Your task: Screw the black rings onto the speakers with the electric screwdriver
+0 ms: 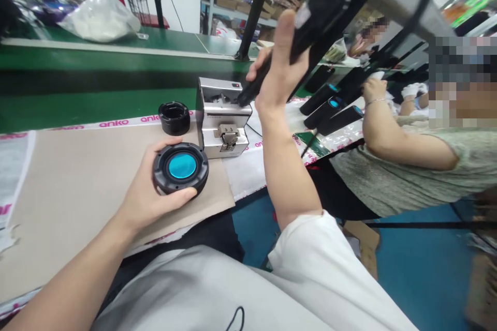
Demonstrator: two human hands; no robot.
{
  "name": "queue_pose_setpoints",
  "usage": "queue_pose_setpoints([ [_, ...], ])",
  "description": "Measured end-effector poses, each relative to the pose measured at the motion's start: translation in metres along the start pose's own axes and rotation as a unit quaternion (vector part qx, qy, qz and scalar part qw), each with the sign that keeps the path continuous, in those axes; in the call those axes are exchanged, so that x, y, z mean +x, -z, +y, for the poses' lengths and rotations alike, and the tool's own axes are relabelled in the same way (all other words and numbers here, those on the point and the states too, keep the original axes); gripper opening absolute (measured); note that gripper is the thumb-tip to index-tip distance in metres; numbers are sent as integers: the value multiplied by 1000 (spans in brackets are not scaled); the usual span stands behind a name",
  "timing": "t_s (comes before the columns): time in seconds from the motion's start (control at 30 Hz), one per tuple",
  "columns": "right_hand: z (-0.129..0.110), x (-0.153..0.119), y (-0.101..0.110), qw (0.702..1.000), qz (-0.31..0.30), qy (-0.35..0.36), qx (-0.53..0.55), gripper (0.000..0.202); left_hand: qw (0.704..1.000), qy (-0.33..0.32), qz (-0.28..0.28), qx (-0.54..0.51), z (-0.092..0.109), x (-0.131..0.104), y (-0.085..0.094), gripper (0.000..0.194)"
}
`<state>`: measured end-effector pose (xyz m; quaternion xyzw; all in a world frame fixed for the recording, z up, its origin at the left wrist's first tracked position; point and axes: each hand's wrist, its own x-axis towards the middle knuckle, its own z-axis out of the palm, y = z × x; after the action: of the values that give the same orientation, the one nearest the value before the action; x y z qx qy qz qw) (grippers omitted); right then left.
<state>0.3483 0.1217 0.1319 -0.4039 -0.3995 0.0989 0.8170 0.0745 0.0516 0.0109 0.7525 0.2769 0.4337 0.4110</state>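
Observation:
My left hand (142, 196) is wrapped around a round black speaker part (165, 168) with a shiny blue disc in its middle, on the cardboard. My right hand (277, 75) is raised and closed around a black electric screwdriver (316, 15), which slants down to the left. The screwdriver's tip is at the opening of a metal screw feeder (226, 119); whether it touches a screw is too small to tell. A second black ring-shaped part (174, 118) stands just behind the left hand, beside the feeder.
A cardboard sheet (81, 176) covers the bench before me. Black cylinders (326, 114), some with blue ends, lie to the right. Close by on that side is a co-worker's arm (404, 139). A black post (258, 5) rises behind the feeder; a plastic bag (101, 15) sits on the back ledge.

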Motion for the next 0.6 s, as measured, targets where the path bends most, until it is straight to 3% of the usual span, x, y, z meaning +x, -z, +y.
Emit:
queue_pose_setpoints([
  [0.03,1,-6,4,1000,10,21,13,87,1000,-5,0,-2,0,0,0,80],
  [0.1,-13,-22,11,998,6,61,31,56,1000,-12,2,-3,0,-1,1,80],
  [0.17,-37,-37,17,997,-49,45,32,31,1000,-12,7,-2,0,-1,2,83],
  [0.27,-59,-52,25,984,-161,-76,22,46,1000,-10,15,7,-1,-1,3,87],
  [0.33,-57,-57,29,972,-195,-132,24,56,1000,-18,19,11,-2,-1,3,88],
  [0.47,-37,-63,26,969,-183,-162,28,57,999,-26,21,7,-3,-1,4,90],
  [0.6,-25,-67,16,979,-139,-141,52,60,999,-37,23,7,-6,-1,3,93],
])
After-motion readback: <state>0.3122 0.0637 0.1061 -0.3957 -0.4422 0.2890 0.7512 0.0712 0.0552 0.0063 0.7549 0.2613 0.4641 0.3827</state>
